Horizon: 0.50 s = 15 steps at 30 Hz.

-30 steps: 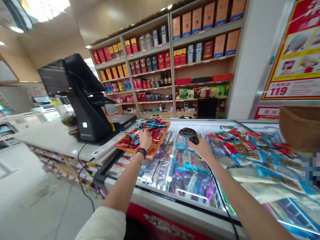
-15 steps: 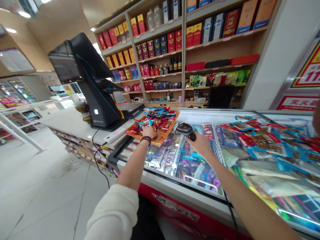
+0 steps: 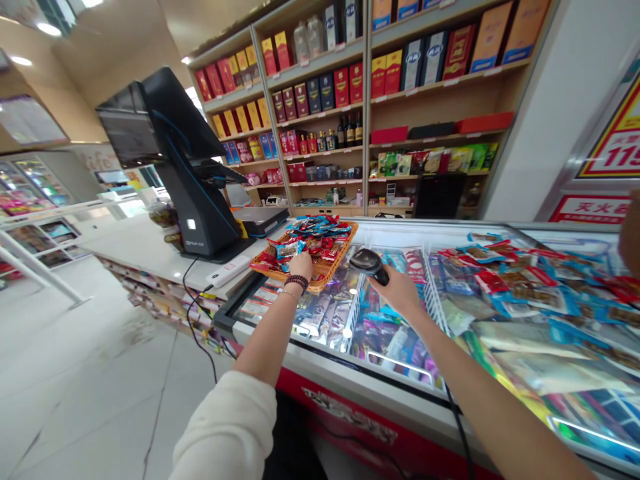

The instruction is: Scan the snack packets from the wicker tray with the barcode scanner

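One barcode scanner (image 3: 369, 263) is in the right hand (image 3: 400, 291), fingers closed on it. At the scanner's nine o'clock, the left hand (image 3: 301, 265) is among snack packets (image 3: 320, 229) in a wicker basket (image 3: 325, 271); whether its fingers grip one, I cannot tell. Loose packets (image 3: 540, 293) lie at three o'clock.

Red-and-yellow poster (image 3: 613, 150) at right: large red "11", next digit cut by picture edge, smaller characters above it too blurred to read; red-bordered sign (image 3: 593, 209) below poster: red characters "灭火" on white panel, rest not clear; far wall (image 3: 97, 160) at left: pale lettering, seems "life"; register stand (image 3: 193, 233): small maker's name, unreadable; freezer front (image 3: 350, 419): white characters on red, blurred; boxes (image 3: 413, 63) on shelves, packets (image 3: 323, 227) in basket (image 3: 346, 247): print unreadable
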{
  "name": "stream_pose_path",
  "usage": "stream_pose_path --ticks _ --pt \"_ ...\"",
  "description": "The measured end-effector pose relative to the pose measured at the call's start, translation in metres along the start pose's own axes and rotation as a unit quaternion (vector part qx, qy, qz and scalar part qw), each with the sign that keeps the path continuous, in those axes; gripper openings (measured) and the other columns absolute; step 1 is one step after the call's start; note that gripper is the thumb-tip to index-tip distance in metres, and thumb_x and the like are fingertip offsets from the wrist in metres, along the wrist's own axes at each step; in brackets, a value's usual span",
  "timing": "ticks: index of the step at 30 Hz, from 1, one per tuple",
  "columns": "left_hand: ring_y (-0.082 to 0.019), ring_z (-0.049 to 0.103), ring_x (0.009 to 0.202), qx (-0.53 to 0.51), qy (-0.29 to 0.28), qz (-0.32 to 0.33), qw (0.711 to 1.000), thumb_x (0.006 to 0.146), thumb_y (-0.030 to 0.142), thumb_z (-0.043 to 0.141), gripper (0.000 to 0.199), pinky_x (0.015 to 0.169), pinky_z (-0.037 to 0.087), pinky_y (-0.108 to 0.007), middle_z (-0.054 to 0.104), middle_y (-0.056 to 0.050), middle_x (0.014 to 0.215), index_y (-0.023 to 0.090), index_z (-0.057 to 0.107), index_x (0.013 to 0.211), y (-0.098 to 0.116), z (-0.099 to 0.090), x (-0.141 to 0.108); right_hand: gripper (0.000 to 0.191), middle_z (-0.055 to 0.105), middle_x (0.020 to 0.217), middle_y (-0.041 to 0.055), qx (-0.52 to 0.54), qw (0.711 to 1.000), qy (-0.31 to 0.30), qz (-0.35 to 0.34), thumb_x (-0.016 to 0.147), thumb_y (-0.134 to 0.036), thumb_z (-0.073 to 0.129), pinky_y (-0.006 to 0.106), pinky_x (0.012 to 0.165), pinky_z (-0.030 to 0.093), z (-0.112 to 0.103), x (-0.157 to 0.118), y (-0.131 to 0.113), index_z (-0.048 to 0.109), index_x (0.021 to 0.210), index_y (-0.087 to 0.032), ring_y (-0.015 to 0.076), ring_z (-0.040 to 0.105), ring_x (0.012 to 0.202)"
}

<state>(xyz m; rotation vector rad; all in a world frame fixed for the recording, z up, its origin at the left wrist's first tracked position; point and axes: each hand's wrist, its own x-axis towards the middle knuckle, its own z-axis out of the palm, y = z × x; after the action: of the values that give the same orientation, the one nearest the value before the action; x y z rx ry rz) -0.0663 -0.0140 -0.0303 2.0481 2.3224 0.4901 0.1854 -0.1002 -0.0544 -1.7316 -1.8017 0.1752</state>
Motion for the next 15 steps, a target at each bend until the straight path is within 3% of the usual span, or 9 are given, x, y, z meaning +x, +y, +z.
stream_pose_path --ticks 3,6,8,11,15 --pt "-0.031 0.066 0.11 -0.027 0.045 0.014 0.999 0.09 0.008 0.045 0.031 0.095 0.048 -0.041 0.07 -0.024 0.11 0.008 0.065 0.113 -0.002 -0.002 0.0 0.038 0.075 0.09 0.0078 -0.006 1.0 0.001 -0.008 0.089 -0.05 0.057 0.031 0.064 0.042 0.002 0.001 0.002 0.069 0.112 -0.022 0.0286 0.07 0.085" --pt "-0.027 0.068 0.106 -0.199 0.099 0.036 0.974 0.093 0.017 0.05 0.029 0.094 0.05 -0.038 0.072 -0.017 0.11 0.013 0.065 0.117 -0.004 -0.001 0.003 0.038 0.075 0.088 0.0079 -0.009 1.0 0.008 -0.02 0.088 -0.051 0.057 0.031 0.063 0.041 0.006 0.002 0.004 0.07 0.108 -0.021 0.0286 0.069 0.083" --pt "-0.024 0.068 0.104 -0.342 0.138 0.027 0.929 0.094 0.02 0.049 0.029 0.093 0.051 -0.036 0.071 -0.016 0.112 0.013 0.063 0.118 0.001 0.002 0.006 0.037 0.075 0.088 0.0081 -0.008 1.0 0.015 -0.024 0.088 -0.05 0.057 0.031 0.063 0.041 0.007 0.003 0.005 0.07 0.106 -0.021 0.0283 0.069 0.083" --pt "-0.02 0.066 0.104 -0.519 0.166 0.022 0.838 0.092 0.02 0.051 0.029 0.093 0.052 -0.034 0.069 -0.013 0.116 0.015 0.061 0.119 0.018 0.009 0.009 0.036 0.075 0.088 0.0081 0.014 0.999 0.025 -0.018 0.087 -0.049 0.057 0.03 0.063 0.042 0.007 0.003 0.007 0.07 0.107 -0.022 0.0277 0.069 0.082" --pt "-0.017 0.067 0.093 -0.67 0.085 0.06 0.735 0.082 0.018 0.064 0.045 0.087 0.055 -0.035 0.068 -0.009 0.112 0.02 0.055 0.126 0.056 0.027 0.003 0.036 0.074 0.08 0.0089 0.082 0.995 0.058 0.003 0.084 -0.051 0.058 0.03 0.061 0.042 0.0 0.006 0.013 0.07 0.098 -0.02 0.0274 0.069 0.077"
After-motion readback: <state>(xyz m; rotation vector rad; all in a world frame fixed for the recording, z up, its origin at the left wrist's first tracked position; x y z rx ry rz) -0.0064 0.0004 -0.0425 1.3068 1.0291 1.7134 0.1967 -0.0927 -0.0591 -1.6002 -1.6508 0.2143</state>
